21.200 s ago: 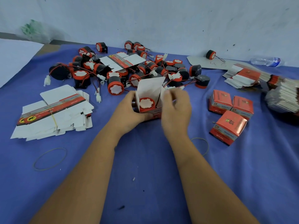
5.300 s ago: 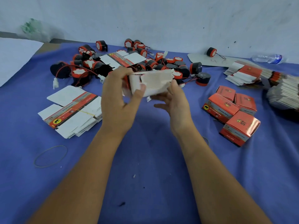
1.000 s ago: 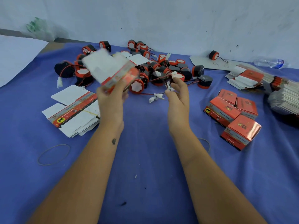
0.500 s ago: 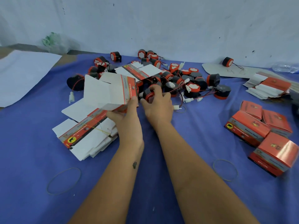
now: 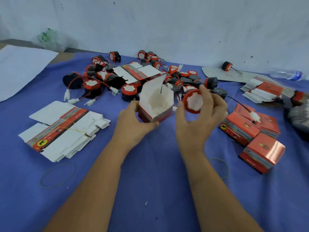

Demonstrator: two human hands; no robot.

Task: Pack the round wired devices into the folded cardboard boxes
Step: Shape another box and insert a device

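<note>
My left hand (image 5: 133, 122) grips a folded red and white cardboard box (image 5: 156, 102) with its top open and its lid flap standing up. The inside of the box looks empty. Just right of the box, my right hand (image 5: 200, 119) holds a round red and black device (image 5: 192, 101) with its white face toward me. The device's wire (image 5: 239, 104) trails right to a white plug over the closed boxes. A pile of several more round wired devices (image 5: 128, 90) lies beyond the box.
A banded stack of flat box blanks (image 5: 61, 129) lies at the left. Several closed red boxes (image 5: 250, 131) sit at the right, with more flat blanks (image 5: 265, 91) behind them. Rubber bands (image 5: 57, 174) lie on the blue cloth (image 5: 150, 190). A plastic bottle (image 5: 286, 74) lies at the wall.
My right hand has lifted a device out of the pile and brought it beside the box. My left hand has turned the box upright with its open top up.
</note>
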